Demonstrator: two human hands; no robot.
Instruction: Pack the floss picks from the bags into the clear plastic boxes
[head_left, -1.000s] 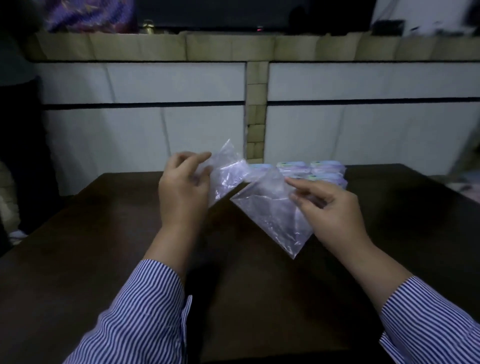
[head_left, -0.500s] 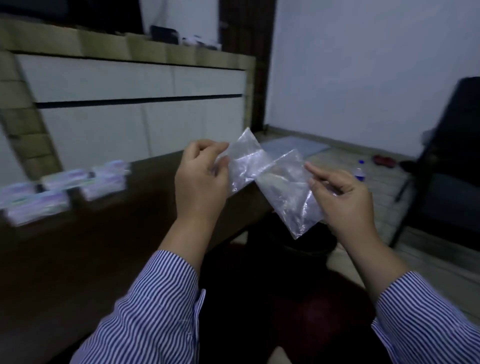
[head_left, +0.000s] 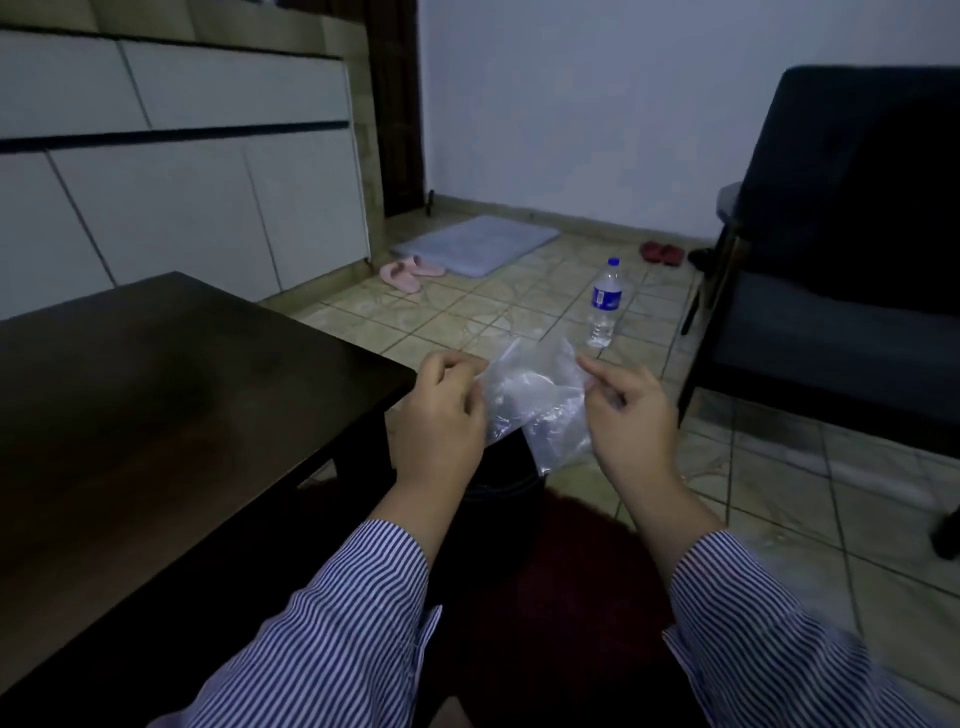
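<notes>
Two crumpled clear plastic bags (head_left: 535, 402) hang between my hands, off the right end of the dark table (head_left: 171, 415) and above a dark round bin (head_left: 506, 488) on the floor. My left hand (head_left: 441, 415) pinches the left bag's edge with curled fingers. My right hand (head_left: 626, 410) pinches the right bag between thumb and forefinger. The bags look empty. No floss picks or clear boxes are in view.
A water bottle (head_left: 604, 304) stands on the tiled floor beyond my hands. A dark armchair (head_left: 841, 249) fills the right side. Pink slippers (head_left: 408, 270) and a grey mat (head_left: 478, 244) lie by the white cabinet (head_left: 182, 171). A dark red rug (head_left: 561, 587) lies below my arms.
My view has swung right, off the table; the boxes have left the frame. Both hands have carried the bags rightward and lower, over the bin, and drawn them closer together.
</notes>
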